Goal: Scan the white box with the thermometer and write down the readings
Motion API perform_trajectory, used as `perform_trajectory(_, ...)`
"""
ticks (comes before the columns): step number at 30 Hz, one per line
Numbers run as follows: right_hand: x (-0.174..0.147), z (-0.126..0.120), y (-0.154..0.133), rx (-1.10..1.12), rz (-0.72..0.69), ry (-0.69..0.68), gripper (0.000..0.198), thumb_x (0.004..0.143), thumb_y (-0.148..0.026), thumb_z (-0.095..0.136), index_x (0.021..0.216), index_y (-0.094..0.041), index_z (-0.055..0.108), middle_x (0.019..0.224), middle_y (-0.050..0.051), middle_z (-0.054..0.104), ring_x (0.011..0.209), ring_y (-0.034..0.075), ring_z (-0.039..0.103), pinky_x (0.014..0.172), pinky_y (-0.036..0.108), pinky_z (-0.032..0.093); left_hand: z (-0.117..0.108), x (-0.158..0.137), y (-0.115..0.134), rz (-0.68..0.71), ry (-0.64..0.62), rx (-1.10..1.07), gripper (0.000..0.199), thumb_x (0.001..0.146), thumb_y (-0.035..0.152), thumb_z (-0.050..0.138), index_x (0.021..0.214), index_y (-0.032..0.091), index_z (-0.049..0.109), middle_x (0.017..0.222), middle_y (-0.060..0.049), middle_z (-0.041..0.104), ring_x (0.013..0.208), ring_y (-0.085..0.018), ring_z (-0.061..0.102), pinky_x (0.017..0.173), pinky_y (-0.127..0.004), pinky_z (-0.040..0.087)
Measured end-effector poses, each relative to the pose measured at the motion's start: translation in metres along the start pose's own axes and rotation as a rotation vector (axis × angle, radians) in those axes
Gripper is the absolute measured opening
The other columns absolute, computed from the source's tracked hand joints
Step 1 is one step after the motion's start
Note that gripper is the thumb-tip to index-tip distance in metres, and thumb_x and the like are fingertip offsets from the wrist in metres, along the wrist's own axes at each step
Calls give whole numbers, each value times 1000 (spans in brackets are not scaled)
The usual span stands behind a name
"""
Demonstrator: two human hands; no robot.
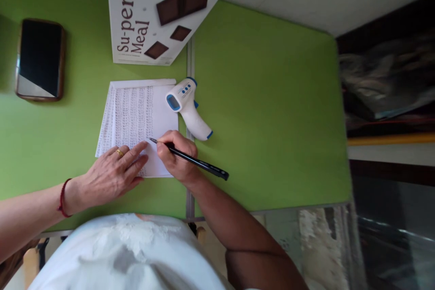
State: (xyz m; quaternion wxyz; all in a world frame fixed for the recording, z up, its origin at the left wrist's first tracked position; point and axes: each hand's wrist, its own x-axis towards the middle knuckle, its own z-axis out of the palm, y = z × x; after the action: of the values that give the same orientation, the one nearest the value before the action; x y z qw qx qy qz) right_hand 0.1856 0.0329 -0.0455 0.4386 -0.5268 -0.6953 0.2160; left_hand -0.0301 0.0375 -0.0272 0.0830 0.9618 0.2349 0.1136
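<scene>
My right hand grips a black pen, its tip at the last written column on a white sheet of paper. Dense columns of small handwriting cover the left part of that sheet, while its right strip is blank. Flat across the lower left of the paper lies my left hand, fingers stretched out, the index fingertip close to the pen tip. A second written sheet shows partly from under the left side. On the paper's upper right corner rests a white and blue infrared thermometer.
A white box printed "NutriMotion Su-per Meal" stands beyond the paper. At the far left a dark-screened phone lies on the green table. A metal seam crosses the tabletop. Dark shelving with bags stands at the right.
</scene>
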Motion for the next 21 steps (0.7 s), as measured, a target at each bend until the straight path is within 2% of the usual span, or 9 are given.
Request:
perform_trajectory(11, 1, -1, 2, 3, -11, 43, 16, 94, -24, 56, 78, -25, 52, 60, -6, 58, 51, 11, 52, 52, 24, 45, 0, -2, -2, -7, -33, -3, 35, 103, 31, 59, 129, 9, 64, 148, -22, 58, 97, -28, 66, 81, -42, 56)
perform_trajectory(21, -1, -1, 1, -20, 13, 8, 17, 94, -26, 56, 77, -25, 52, 60, -5, 56, 52, 11, 52, 53, 24, 45, 1, -2, -1, -6, -20, -14, 35, 103, 31, 60, 129, 9, 64, 147, -22, 59, 96, -28, 66, 81, -41, 56)
